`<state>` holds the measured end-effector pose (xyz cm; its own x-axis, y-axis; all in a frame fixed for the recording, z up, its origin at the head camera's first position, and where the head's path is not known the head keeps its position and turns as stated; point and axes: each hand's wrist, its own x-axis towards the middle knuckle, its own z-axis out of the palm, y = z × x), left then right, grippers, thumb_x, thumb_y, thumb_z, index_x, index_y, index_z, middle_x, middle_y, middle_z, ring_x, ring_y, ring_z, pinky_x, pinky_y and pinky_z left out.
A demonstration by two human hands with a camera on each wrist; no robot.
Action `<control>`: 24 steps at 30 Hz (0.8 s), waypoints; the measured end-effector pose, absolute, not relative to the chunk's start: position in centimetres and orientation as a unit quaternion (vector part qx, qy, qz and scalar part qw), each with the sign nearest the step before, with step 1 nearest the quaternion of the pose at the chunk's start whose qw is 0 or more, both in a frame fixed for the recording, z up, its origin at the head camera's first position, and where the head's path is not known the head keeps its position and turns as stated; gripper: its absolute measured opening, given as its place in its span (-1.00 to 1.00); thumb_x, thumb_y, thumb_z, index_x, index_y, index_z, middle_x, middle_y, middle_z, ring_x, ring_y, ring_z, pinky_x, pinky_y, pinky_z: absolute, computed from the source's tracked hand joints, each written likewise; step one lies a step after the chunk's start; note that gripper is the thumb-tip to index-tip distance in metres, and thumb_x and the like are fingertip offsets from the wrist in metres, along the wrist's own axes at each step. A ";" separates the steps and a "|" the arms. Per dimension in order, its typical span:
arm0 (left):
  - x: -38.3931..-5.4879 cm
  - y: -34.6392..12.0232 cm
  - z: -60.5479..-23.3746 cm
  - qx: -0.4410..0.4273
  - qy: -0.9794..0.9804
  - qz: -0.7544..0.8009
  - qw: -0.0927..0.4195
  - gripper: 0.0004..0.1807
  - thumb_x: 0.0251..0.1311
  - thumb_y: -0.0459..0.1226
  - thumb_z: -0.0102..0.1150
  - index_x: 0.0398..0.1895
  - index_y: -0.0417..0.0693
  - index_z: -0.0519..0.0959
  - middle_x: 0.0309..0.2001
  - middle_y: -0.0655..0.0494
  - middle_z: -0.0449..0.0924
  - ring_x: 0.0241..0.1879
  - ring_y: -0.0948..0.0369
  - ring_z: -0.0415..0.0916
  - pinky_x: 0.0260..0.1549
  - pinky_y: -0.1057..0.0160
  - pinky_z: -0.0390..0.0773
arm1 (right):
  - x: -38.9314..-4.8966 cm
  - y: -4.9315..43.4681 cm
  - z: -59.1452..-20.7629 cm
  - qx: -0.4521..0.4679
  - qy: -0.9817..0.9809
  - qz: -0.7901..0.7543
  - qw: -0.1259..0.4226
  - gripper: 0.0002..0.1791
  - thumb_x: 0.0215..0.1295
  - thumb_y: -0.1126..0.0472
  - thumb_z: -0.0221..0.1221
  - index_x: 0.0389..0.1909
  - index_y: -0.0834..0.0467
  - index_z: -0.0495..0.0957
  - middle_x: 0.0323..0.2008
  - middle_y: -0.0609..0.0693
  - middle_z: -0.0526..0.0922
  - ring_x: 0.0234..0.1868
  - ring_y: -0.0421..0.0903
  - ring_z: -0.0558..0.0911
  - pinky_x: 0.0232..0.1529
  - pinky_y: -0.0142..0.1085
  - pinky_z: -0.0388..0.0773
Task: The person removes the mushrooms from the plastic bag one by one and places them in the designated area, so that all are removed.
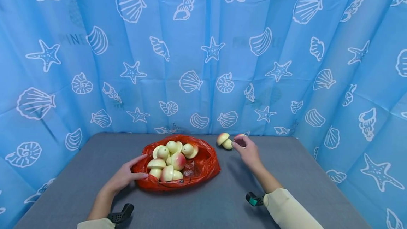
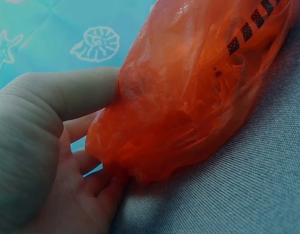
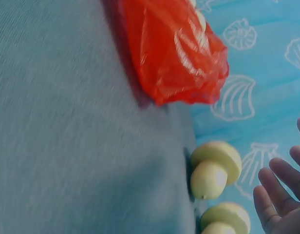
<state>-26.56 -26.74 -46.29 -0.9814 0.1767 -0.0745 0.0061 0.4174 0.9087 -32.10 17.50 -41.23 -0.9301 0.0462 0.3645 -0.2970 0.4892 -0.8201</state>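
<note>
A red plastic bag [image 1: 203, 177] lies with its mouth spread wide, and several cream-coloured toy mushrooms [image 1: 162, 152], some with pinkish caps, are heaped inside. My left hand [image 1: 125, 176] holds the bag's left end, thumb and fingers on either side of the plastic [image 2: 174, 97]. To the right of the bag, my right hand [image 1: 249, 151] hovers over the table with fingers spread and nothing in its grasp. One toy mushroom [image 1: 223, 140] lies just left of those fingers. A second mushroom [image 3: 225, 219] is near them too, partly hidden behind the hand in the head view.
The grey cloth-covered table [image 1: 197, 211] runs back to a blue curtain [image 1: 203, 63] printed with white shells and starfish. Curtain also encloses the left and right sides. A black wrist device [image 1: 121, 214] sits on the left arm, another [image 1: 255, 199] on the right.
</note>
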 end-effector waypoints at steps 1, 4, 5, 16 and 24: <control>-26.6 -26.7 -46.3 0.055 0.839 0.536 0.079 -0.13 0.14 -0.09 0.31 0.49 -0.07 0.16 0.44 -0.35 0.02 0.36 -0.32 -0.03 0.17 -0.38 0.15 | -32.1 17.3 -41.1 0.077 -0.845 0.501 0.172 -0.74 0.29 0.28 0.25 -0.07 0.33 0.57 -0.12 0.18 0.64 -0.06 0.08 0.59 -0.01 -0.03 0.52; -26.6 -26.7 -46.2 0.055 0.841 0.533 0.077 -0.13 0.14 -0.09 0.31 0.49 -0.06 0.16 0.44 -0.35 0.02 0.36 -0.32 -0.03 0.17 -0.38 0.15 | -32.0 16.6 -40.8 0.086 -0.846 0.498 0.170 -0.75 0.30 0.27 0.24 -0.08 0.33 0.58 -0.14 0.17 0.64 -0.08 0.07 0.58 -0.02 -0.04 0.52; -26.6 -26.7 -46.2 0.056 0.841 0.533 0.077 -0.13 0.14 -0.09 0.31 0.49 -0.06 0.16 0.44 -0.35 0.02 0.36 -0.32 -0.03 0.17 -0.38 0.15 | -31.9 16.4 -40.6 0.089 -0.845 0.499 0.169 -0.75 0.31 0.27 0.23 -0.08 0.33 0.58 -0.14 0.17 0.64 -0.08 0.07 0.58 -0.02 -0.05 0.52; -26.6 -26.8 -46.2 0.060 0.836 0.539 0.081 -0.14 0.16 -0.10 0.30 0.49 -0.07 0.15 0.45 -0.35 0.00 0.36 -0.31 -0.04 0.19 -0.38 0.12 | -31.4 13.7 -39.7 0.125 -0.832 0.520 0.149 -0.78 0.31 0.27 0.23 -0.09 0.30 0.60 -0.17 0.09 0.66 -0.12 0.01 0.57 -0.06 -0.13 0.52; -26.3 -26.8 -46.0 0.060 0.835 0.541 0.082 -0.14 0.16 -0.11 0.30 0.49 -0.06 0.15 0.45 -0.35 -0.01 0.36 -0.32 -0.04 0.19 -0.38 0.13 | -31.0 12.0 -39.3 0.155 -0.830 0.518 0.139 -0.82 0.31 0.26 0.23 -0.11 0.21 0.60 -0.20 0.02 0.66 -0.14 -0.04 0.60 -0.09 -0.10 0.57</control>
